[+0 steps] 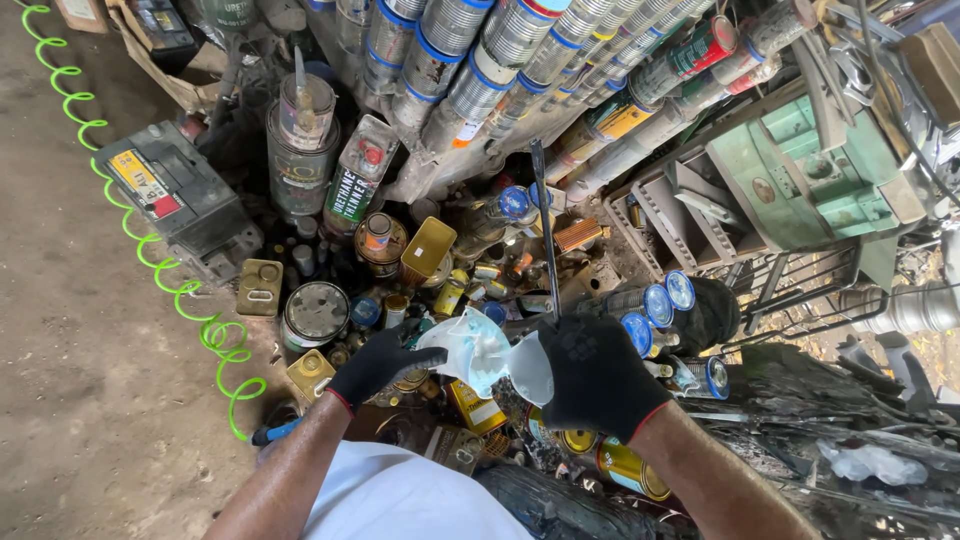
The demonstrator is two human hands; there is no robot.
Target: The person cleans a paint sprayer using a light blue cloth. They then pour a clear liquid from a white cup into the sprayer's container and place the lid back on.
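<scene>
Both black-gloved hands, left hand [385,362] and right hand [597,378], pinch a crumpled pale-blue plastic bag [487,357] between them; right fingers also grip a thin dark metal rod [544,235] above dusty tin cans [316,314].

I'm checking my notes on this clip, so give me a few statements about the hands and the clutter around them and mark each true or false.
1. Both hands wear black gloves. True: the left hand and the right hand are both gloved in black.
2. The hands hold a red cloth between them. False: they hold a crumpled whitish-blue plastic sheet.
3. A green coiled hose runs over the ground on the left. True.
4. The car battery stands on the green metal cabinet. False: it sits on the dirt ground at the left, far from the green cabinet at the right.
5. A long dark rod rises from the right hand. True.
</scene>
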